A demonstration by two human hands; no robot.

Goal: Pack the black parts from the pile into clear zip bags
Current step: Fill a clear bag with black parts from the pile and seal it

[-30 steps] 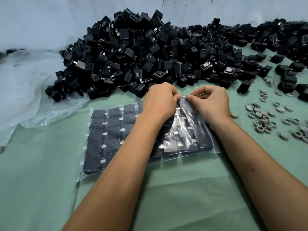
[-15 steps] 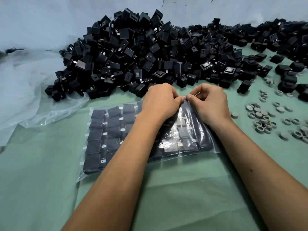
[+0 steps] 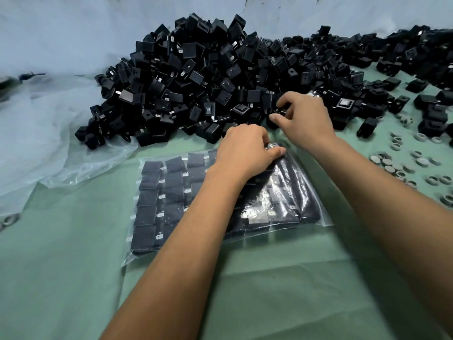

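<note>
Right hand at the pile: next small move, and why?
Probably lift the black part it pinches and carry it to the bag mouth. The right hand is curled on a part at the pile's edge, and the left hand grips the zip bag's top edge.

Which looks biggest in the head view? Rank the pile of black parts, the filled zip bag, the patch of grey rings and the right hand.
1. Pile of black parts
2. Filled zip bag, though it lies nearer the camera
3. Patch of grey rings, partly cut off at the frame edge, so unsure
4. Right hand
</note>
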